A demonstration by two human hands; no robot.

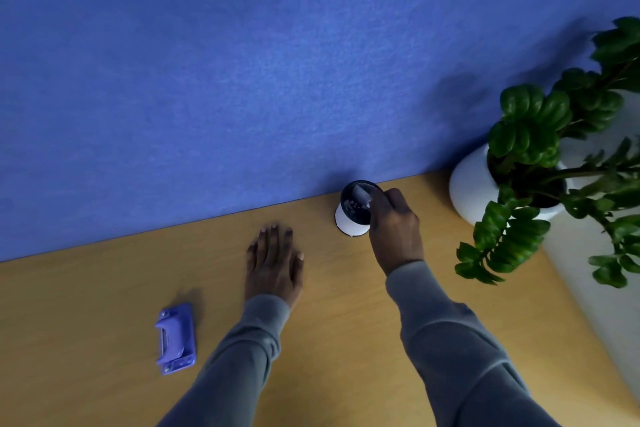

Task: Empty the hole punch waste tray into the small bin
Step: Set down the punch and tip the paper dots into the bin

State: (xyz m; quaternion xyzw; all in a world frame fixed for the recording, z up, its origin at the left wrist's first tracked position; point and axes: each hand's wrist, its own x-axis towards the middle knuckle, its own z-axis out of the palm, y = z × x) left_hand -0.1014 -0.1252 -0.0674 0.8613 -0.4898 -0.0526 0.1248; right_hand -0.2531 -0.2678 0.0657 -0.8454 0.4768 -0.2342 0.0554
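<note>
While left hand (274,258) lies flat, right fingers (381,199) pinch tray (363,197) over bin (349,222).

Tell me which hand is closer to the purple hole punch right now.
Left. The left hand lies flat on the desk just up and right of the hole punch; the right hand is far off at the small bin.
</note>
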